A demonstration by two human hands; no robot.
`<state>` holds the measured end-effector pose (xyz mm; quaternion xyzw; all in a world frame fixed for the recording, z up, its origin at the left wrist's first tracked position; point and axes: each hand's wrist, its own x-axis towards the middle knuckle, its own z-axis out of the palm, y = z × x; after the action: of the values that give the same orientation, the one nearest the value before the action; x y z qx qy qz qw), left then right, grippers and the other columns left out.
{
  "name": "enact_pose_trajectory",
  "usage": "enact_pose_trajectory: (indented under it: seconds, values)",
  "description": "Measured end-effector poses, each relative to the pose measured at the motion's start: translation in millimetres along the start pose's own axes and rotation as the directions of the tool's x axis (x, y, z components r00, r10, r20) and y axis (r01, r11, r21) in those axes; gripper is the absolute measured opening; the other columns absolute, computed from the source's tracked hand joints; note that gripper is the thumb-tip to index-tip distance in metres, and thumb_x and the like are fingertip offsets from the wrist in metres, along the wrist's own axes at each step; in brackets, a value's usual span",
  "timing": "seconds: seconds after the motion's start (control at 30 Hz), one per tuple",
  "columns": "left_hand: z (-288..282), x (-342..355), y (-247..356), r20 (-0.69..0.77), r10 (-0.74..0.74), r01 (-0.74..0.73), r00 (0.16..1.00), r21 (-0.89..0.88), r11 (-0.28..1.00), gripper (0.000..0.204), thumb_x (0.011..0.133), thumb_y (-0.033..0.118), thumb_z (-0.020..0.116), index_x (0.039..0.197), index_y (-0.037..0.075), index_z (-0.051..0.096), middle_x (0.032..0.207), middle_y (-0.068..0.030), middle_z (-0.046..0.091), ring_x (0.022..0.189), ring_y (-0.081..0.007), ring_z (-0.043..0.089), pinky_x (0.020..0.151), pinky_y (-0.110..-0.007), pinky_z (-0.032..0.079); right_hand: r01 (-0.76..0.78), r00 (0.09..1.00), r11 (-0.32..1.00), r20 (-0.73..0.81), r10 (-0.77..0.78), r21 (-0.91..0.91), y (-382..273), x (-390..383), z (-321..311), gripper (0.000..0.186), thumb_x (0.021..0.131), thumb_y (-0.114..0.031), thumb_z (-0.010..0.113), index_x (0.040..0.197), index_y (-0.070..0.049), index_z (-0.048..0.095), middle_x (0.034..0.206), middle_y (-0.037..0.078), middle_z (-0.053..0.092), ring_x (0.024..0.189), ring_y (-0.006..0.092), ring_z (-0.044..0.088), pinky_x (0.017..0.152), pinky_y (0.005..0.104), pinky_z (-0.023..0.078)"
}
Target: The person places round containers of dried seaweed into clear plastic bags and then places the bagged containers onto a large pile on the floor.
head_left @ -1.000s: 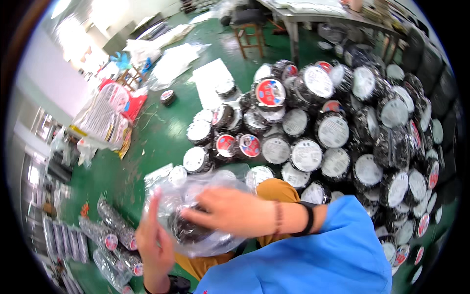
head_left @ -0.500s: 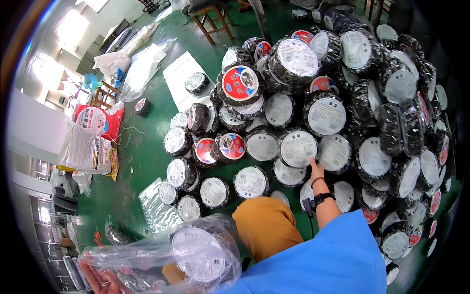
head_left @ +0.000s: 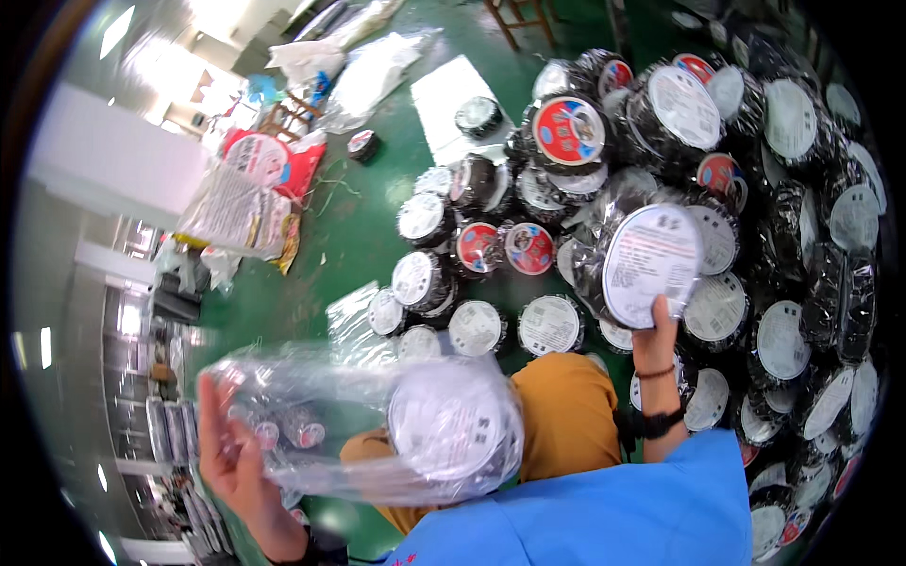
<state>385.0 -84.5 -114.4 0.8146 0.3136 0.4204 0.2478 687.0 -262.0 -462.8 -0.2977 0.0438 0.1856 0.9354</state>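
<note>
My right hand [head_left: 658,335] grips the lower edge of a round dark plastic-wrapped pack [head_left: 653,264], lifted in front of the pile with its white label toward me. On the left, my left hand [head_left: 234,453] holds the end of a long clear plastic bag [head_left: 330,373], thumb and fingers apart along its mouth. Inside the bag's far end lies another round pack [head_left: 448,415], white label up, resting over my lap. The plastic partly blurs that label.
A large heap of similar round packs [head_left: 714,307] covers the floor on my right and ahead. White sheeting [head_left: 444,104] lies on the green floor, with one pack on it. Stuffed sacks [head_left: 236,212] stand at the left, and a wooden stool [head_left: 514,19] is at the back.
My right hand has picked up a round pack from the heap and raised it. The left hand and bag sit higher in the picture, and the view has swung left.
</note>
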Motion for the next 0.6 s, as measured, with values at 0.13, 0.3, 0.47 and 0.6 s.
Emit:
enact_pose_trajectory:
  seconds: [0.13, 0.3, 0.47, 0.6]
  values:
    - [7.1, 11.9, 47.9, 0.325, 0.084, -0.140, 0.942, 0.152, 0.978, 0.067, 0.072, -0.009, 0.039, 0.139, -0.003, 0.037, 0.129, -0.0158, 0.055, 0.057, -0.0009, 0.027, 0.052, -0.015, 0.025, 0.218, 0.844, 0.957, 0.529, -0.087, -0.190, -61.5, -102.0, 122.9, 0.078, 0.079, -0.020, 0.070, 0.141, -0.003, 0.026, 0.136, 0.014, 0.040, 0.122, 0.0250, 0.044, 0.102, 0.0416, 0.037]
    - [-30.6, -15.3, 45.8, 0.241, 0.074, -0.090, 0.968, 0.057, 0.994, 0.067, 0.071, -0.012, 0.037, 0.138, -0.003, 0.039, 0.130, -0.0143, 0.054, 0.058, -0.0020, 0.028, 0.052, -0.015, 0.025, 0.845, 0.300, 0.444, 0.951, 0.066, -0.298, -108.7, -136.2, 237.8, 0.078, 0.061, -0.014, 0.080, 0.130, -0.007, 0.044, 0.113, 0.016, 0.052, 0.104, 0.0337, 0.052, 0.091, 0.0409, 0.043]
    - [-34.5, -59.8, 60.7, 0.369, 0.105, 0.005, 0.924, -0.287, 0.958, 0.067, 0.071, -0.008, 0.042, 0.138, -0.007, 0.036, 0.139, -0.0169, 0.045, 0.060, -0.0002, 0.028, 0.054, -0.014, 0.026, 0.981, -0.162, 0.189, 0.718, 0.676, 0.043, -94.7, -202.5, 304.5, 0.035, 0.080, -0.020, 0.057, 0.110, -0.002, 0.058, 0.083, 0.010, 0.060, 0.082, 0.0264, 0.061, 0.071, 0.0380, 0.049]
    - [-40.2, -69.8, 56.2, 0.460, 0.201, 0.067, 0.865, -0.502, 0.862, 0.071, 0.074, -0.007, 0.056, 0.138, -0.012, 0.028, 0.143, -0.0259, 0.034, 0.067, -0.0049, 0.041, 0.057, -0.016, 0.034, 0.974, -0.223, 0.205, 0.542, 0.810, 0.095, -45.9, -194.0, 295.1, 0.018, 0.080, -0.019, 0.060, 0.082, -0.004, 0.068, 0.079, 0.011, 0.067, 0.080, 0.0268, 0.065, 0.072, 0.0387, 0.050]
